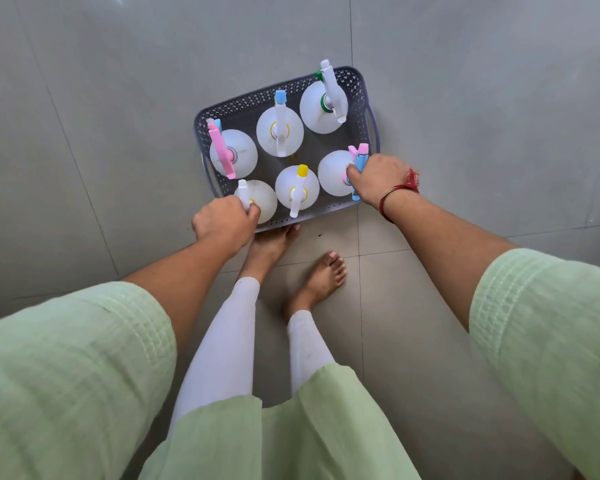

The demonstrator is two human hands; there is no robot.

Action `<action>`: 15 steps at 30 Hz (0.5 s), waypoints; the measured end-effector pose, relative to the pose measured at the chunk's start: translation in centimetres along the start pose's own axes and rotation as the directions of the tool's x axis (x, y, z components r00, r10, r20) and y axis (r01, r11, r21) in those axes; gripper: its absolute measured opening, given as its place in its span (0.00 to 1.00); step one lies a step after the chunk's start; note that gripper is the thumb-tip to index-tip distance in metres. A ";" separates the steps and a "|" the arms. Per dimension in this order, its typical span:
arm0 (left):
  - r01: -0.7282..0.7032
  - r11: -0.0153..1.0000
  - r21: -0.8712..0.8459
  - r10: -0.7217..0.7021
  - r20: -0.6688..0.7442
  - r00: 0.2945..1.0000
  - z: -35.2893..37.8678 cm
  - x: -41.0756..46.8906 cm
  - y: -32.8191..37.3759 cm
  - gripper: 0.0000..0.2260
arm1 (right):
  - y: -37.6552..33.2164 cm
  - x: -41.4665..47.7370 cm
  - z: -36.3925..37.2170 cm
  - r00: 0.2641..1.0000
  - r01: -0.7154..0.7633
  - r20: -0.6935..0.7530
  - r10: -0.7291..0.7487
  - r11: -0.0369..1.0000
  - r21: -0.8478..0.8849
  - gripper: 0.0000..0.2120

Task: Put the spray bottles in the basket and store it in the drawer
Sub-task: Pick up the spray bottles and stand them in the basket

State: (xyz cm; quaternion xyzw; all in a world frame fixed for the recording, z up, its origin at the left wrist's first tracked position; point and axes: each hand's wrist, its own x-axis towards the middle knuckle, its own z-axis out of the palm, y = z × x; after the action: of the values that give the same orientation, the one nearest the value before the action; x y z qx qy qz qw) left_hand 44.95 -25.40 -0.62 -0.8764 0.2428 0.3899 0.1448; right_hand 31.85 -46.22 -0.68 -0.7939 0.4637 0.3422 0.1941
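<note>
A grey perforated basket [243, 107] sits on the tiled floor in front of my feet. Several white spray bottles stand upright inside it in two rows. My left hand [224, 225] is closed around the head of the near-left bottle [262, 199], which has a white nozzle. My right hand [380, 180] grips the blue and pink trigger head of the near-right bottle [333, 173]. Between them stands a yellow-capped bottle [297, 187]. The back row holds a pink-trigger bottle [236, 154], a blue-capped bottle [279, 129] and a green-collared bottle [321, 107].
My bare feet [321, 275] stand just behind the basket's near rim on beige tiles. Grey floor tiles surround the basket on the left, right and far side. No drawer is in view.
</note>
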 end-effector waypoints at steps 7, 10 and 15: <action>0.218 0.946 -0.239 -0.180 0.171 0.969 -0.9 -2.9 -0.6 0.40 | 0.2 -0.8 -0.2 0.998 -0.047 0.032 0.045 0.997 0.065 0.29; 0.109 0.959 -0.260 -0.074 0.143 0.987 -0.3 -5.5 -0.1 0.36 | 0.4 -1.4 -0.4 0.997 -0.064 0.053 0.059 0.994 0.086 0.31; -0.097 0.977 -0.192 0.111 0.065 0.992 -0.1 -5.9 3.9 0.31 | 0.7 -1.6 -0.4 0.998 -0.058 0.031 0.055 0.993 0.104 0.31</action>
State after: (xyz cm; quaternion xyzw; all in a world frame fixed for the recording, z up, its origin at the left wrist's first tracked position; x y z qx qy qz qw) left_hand 39.49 -26.83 3.61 -0.8569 0.2446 0.4510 0.0497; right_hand 30.83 -45.81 0.78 -0.7644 0.5005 0.3336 0.2325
